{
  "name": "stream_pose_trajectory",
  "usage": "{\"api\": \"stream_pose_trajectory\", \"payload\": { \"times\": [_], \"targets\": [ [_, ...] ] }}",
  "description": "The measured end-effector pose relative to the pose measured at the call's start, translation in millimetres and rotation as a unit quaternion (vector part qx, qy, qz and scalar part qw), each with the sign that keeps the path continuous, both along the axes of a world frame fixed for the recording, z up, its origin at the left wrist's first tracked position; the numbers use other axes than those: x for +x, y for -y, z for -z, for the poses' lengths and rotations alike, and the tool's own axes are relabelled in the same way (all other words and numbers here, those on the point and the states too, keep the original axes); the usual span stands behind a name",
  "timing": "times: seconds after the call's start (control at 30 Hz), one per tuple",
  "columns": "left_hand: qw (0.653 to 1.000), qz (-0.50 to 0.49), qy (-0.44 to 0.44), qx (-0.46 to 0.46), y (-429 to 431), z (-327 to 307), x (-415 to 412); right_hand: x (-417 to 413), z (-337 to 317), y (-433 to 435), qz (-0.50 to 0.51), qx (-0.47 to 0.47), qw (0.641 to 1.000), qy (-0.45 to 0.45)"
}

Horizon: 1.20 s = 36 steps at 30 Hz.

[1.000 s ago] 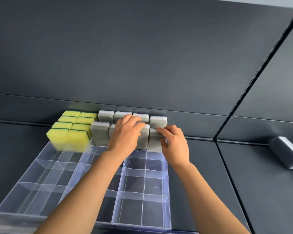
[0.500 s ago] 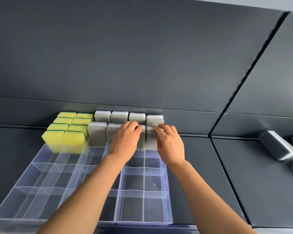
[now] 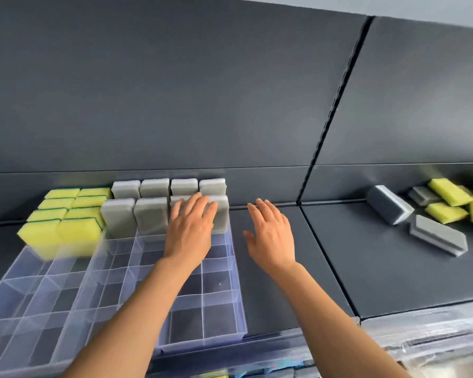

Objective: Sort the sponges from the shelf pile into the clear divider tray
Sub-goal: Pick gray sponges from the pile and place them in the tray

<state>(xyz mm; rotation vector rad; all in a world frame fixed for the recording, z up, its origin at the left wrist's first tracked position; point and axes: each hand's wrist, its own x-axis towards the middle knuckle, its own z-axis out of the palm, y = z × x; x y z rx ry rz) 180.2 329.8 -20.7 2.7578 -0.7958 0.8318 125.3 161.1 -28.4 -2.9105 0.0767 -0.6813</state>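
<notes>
The clear divider tray (image 3: pixel 224 317) lies on the dark shelf at lower left. Its far cells hold upright yellow sponges (image 3: pixel 77 230) on the left and upright grey sponges (image 3: pixel 150 214) on the right. My left hand (image 3: pixel 189 230) rests with straight fingers on the front-row grey sponges near the tray's far right corner. Just right of the tray, my right hand (image 3: pixel 271 236) hovers over the bare shelf, fingers spread, holding nothing. The loose pile sits at the far right: a grey sponge (image 3: pixel 388 205) on its side, a flat grey sponge (image 3: pixel 437 238), and yellow sponges (image 3: pixel 448 203).
A dark back panel rises behind the shelf, and a vertical seam (image 3: pixel 336 105) splits it. A joint (image 3: pixel 325 255) in the shelf surface runs between my right hand and the pile. Clear packaged goods (image 3: pixel 421 339) show below the shelf's front edge.
My right hand has let go of the grey sponge at the tray's corner and moved right, opening over the shelf. The view has swung right, bringing the loose pile into sight.
</notes>
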Motion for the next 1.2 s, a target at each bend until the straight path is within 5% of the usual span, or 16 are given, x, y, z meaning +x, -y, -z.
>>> {"api": "stream_pose_trajectory", "payload": {
  "times": [0.77,1.2],
  "targets": [
    [0.987,0.129,-0.085,0.046,269,3,-145,-192,-1,265,0.139,0.004,0.985,-0.103],
    [0.974,0.157,-0.149,0.063,407,-1,-121,-183,1,382,0.198,0.027,0.972,-0.124]
  ]
}}
